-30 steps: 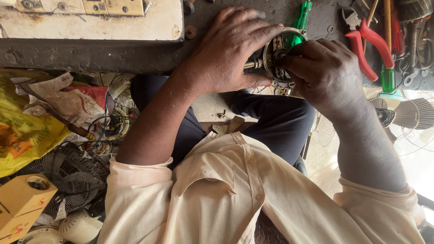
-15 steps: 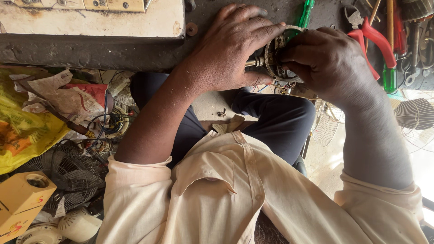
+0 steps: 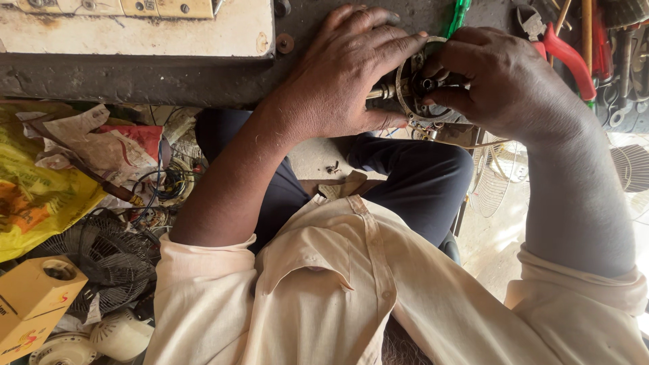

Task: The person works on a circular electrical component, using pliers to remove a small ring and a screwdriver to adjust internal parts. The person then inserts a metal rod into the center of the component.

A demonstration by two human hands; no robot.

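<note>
Both grips around small motor

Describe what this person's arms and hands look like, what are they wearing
Both hands, left hand and right hand, are bare, with no gloves, rings or watch visible. The cream shirt has its sleeves rolled up above the elbows, leaving the forearms uncovered.

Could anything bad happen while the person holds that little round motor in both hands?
Maybe. The left hand and right hand hold the motor at the bench edge, over the lap, so it might slip and drop onto the legs. Thin wires hang loose under it and could snag or tear. Fingers sit close to the metal ring and shaft, so a pinch or scrape seems possible.
</note>
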